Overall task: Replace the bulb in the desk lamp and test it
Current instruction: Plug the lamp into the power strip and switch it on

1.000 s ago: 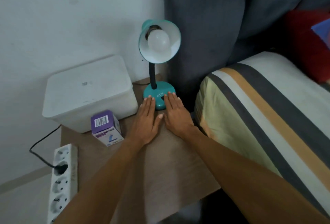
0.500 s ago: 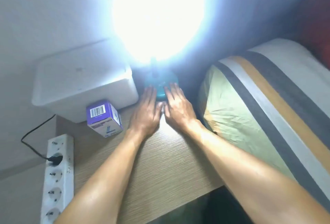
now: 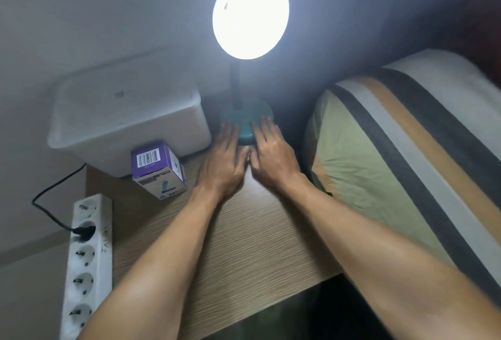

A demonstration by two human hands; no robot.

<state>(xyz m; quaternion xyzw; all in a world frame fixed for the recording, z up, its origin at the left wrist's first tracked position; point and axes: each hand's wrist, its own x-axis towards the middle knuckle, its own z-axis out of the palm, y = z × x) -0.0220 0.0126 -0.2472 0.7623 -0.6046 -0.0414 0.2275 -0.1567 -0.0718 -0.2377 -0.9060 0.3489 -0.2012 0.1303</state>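
The teal desk lamp stands at the back of the wooden table, its shade (image 3: 250, 14) glowing bright white so the bulb inside is washed out. Its round teal base (image 3: 245, 120) sits between my fingertips. My left hand (image 3: 225, 163) lies flat on the table, fingers reaching the base's left side. My right hand (image 3: 273, 155) lies flat beside it, fingers resting on the base's right side. Both thumbs meet in front of the base. Neither hand holds anything. A purple bulb box (image 3: 158, 168) stands to the left of my left hand.
A white lidded plastic bin (image 3: 127, 114) sits at the table's back left. A white power strip (image 3: 86, 263) with one black plug in it lies off the left edge. A striped cushion (image 3: 406, 155) borders the table's right side. The wooden tabletop (image 3: 244, 244) extends toward me.
The lamp was off a second ago and is lit now. The glare has shrunk since half a second ago. My hands have stayed at the base; the view shifted slightly.
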